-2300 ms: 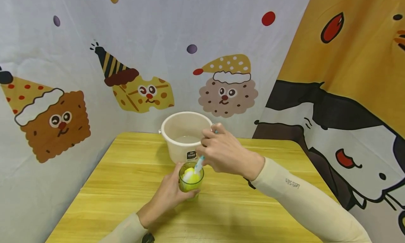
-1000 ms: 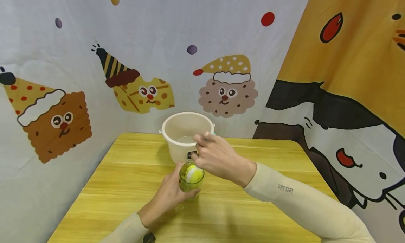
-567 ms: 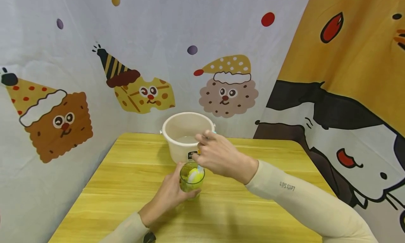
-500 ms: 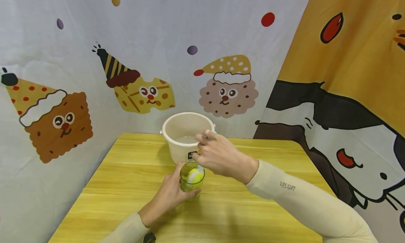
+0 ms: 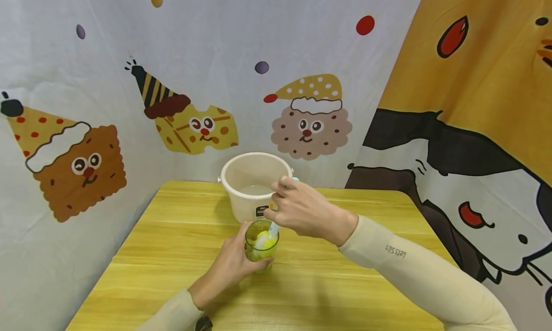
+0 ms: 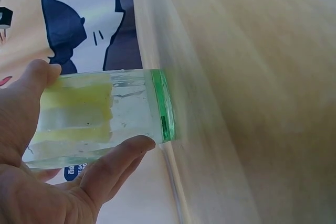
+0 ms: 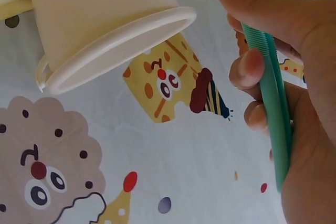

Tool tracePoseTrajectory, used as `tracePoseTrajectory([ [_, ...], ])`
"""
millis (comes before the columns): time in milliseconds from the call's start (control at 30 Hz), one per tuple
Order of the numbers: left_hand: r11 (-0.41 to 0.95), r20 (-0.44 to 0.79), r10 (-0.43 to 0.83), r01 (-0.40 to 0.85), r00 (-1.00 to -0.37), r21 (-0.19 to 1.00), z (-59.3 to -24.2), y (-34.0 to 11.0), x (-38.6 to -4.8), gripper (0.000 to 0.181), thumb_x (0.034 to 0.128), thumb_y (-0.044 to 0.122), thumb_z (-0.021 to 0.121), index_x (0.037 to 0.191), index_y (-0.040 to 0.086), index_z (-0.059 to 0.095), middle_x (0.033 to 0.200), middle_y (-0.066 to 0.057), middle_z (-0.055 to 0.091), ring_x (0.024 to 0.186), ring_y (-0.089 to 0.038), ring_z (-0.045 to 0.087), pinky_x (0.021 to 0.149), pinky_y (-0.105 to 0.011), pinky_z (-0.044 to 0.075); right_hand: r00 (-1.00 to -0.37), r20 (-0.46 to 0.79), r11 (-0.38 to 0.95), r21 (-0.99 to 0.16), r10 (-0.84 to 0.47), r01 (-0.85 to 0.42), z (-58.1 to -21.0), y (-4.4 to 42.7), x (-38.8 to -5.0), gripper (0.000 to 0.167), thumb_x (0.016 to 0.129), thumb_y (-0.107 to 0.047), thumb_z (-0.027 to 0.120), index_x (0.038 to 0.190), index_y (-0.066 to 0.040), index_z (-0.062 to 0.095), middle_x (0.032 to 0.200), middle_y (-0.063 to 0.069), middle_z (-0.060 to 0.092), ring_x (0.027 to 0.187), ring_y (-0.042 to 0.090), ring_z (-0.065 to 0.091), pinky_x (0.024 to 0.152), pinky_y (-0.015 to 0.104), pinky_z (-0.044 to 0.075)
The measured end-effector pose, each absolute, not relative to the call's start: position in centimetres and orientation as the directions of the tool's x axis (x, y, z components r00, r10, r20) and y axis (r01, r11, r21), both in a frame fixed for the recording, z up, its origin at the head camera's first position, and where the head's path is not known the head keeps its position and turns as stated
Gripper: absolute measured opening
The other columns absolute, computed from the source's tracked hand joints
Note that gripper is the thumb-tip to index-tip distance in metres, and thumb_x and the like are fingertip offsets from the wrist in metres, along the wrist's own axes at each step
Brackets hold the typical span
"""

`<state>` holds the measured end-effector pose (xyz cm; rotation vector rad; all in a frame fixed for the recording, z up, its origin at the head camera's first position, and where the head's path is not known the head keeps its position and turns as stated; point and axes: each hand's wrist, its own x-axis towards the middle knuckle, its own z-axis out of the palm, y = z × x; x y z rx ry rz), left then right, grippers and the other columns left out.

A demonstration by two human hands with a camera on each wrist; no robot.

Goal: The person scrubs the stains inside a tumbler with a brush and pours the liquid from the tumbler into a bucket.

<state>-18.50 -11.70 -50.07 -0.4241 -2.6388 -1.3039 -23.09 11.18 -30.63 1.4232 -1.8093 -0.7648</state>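
Note:
A clear greenish drinking glass (image 5: 255, 255) stands upright over the table, with my left hand (image 5: 230, 264) wrapped round its side. In the left wrist view, thumb and fingers of the left hand (image 6: 31, 156) lie on opposite sides of the glass (image 6: 134, 109). The yellow and white sponge head (image 6: 79, 113) of a bottle brush sits inside it, short of the thick base. My right hand (image 5: 308, 211) grips the brush above the rim, and its pale shaft (image 5: 273, 229) slants into the glass. In the right wrist view, the brush's teal handle (image 7: 275, 114) runs through the right hand (image 7: 310, 72).
A cream bucket (image 5: 241, 204) stands just behind the glass, near the table's back edge. Some liquid seems to lie in its bottom. The wooden table (image 5: 172, 245) backs onto a cartoon-printed cloth (image 5: 215, 43) that also rises at both sides.
Over these seconds my right hand dips toward the glass, then shifts slightly right, with more brush shaft showing now. The sponge head turns and shifts inside. My left hand and the bucket stay put.

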Motion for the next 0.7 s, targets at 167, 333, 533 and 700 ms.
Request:
tracePoseTrajectory([
  [167,0.573,0.268,0.182,0.323,-0.946,0.753,-49.95,-11.72,-18.42,0.097,0.0824,0.034,0.109,0.16,0.021,0.052,0.134,-0.008,0.084,0.118,-0.024,0.083,0.098,-0.038,0.072,-0.103,0.168,0.197,0.799,-0.98,-0.568,-30.75,11.36,-23.39,0.025,0.088,-0.026,0.091,0.108,-0.036,0.08,0.098,0.001,0.086,0.1,0.024,0.065,0.098,0.036,0.047],
  [333,0.569,0.26,0.188,0.321,-0.947,0.757,-49.91,-11.74,-18.39,0.097,0.0837,0.034,0.109,0.161,0.02,0.051,0.135,-0.009,0.083,0.119,-0.025,0.084,0.096,-0.036,0.072,-0.061,0.185,0.187,0.798,-0.981,-0.573,-31.04,11.7,-23.61,0.019,0.091,-0.029,0.09,0.106,-0.035,0.081,0.098,0.0,0.087,0.095,0.023,0.069,0.095,0.035,0.049],
  [533,0.573,0.258,0.194,0.323,-0.946,0.753,-49.82,-11.69,-18.42,0.099,0.084,0.032,0.108,0.162,0.019,0.05,0.139,-0.01,0.081,0.121,-0.025,0.082,0.098,-0.038,0.071,-0.043,0.213,0.197,0.784,-0.976,-0.589,-31.38,12.08,-23.58,0.024,0.091,-0.047,0.093,0.107,-0.034,0.081,0.099,-0.001,0.087,0.096,0.021,0.074,0.097,0.034,0.054],
  [700,0.576,0.258,0.192,0.321,-0.947,0.752,-49.83,-11.65,-18.41,0.096,0.0838,0.031,0.108,0.16,0.019,0.051,0.136,-0.008,0.082,0.117,-0.023,0.083,0.096,-0.035,0.07,-0.018,0.236,0.2,0.783,-0.972,-0.589,-31.62,12.02,-23.45,0.022,0.09,-0.043,0.092,0.106,-0.032,0.08,0.096,-0.001,0.085,0.097,0.02,0.075,0.096,0.033,0.056],
])
